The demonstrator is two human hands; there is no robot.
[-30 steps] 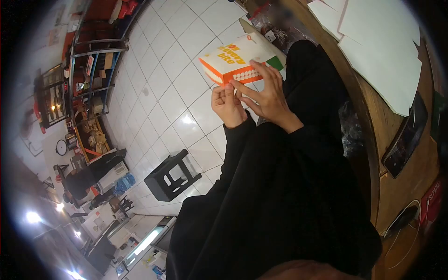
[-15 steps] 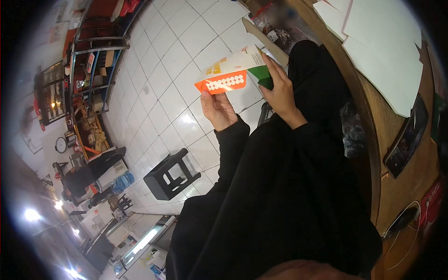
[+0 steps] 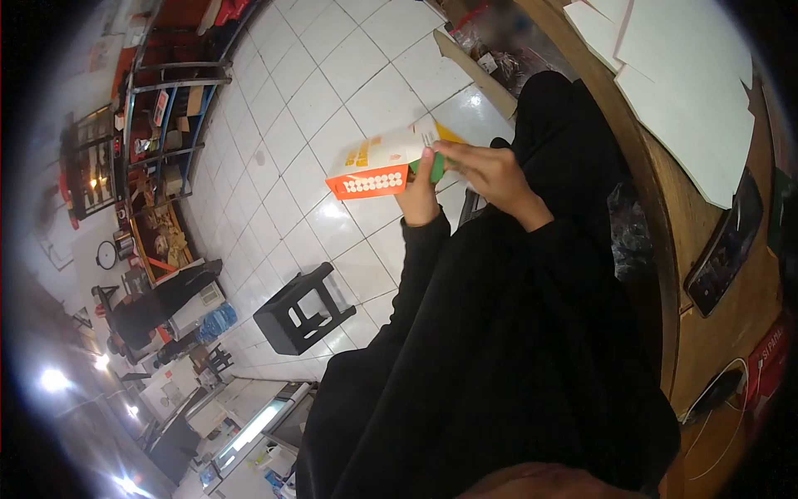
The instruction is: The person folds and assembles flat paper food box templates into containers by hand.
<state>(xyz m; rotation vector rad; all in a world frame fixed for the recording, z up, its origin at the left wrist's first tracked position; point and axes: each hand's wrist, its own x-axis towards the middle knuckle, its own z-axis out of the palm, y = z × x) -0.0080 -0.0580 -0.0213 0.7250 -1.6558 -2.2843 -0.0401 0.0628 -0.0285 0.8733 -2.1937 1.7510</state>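
In the head view, a printed cardboard food box [image 3: 370,170] is held out over the tiled floor. Its upper face is white with yellow lettering, its side orange with white dots, and its end green with a yellow edge. My left hand [image 3: 421,200] grips the box near the green end, thumb up on the side and fingers partly hidden beneath. My right hand [image 3: 499,181] lies against that same end, its fingers stretched together over the yellow and green flaps. Whether the right fingers pinch a flap cannot be made out.
A black plastic stool [image 3: 303,309] stands on the floor to the left. At the right, a wooden table [image 3: 694,249] carries white sheets [image 3: 686,100], a dark phone [image 3: 727,245] and a white cable. A metal shelf [image 3: 179,86] and a person in dark clothes [image 3: 166,308] are farther off.
The box has shifted left and slightly down. My left hand has slid from its orange corner to the green end. My right fingers now lie across that end, where yellow shows.
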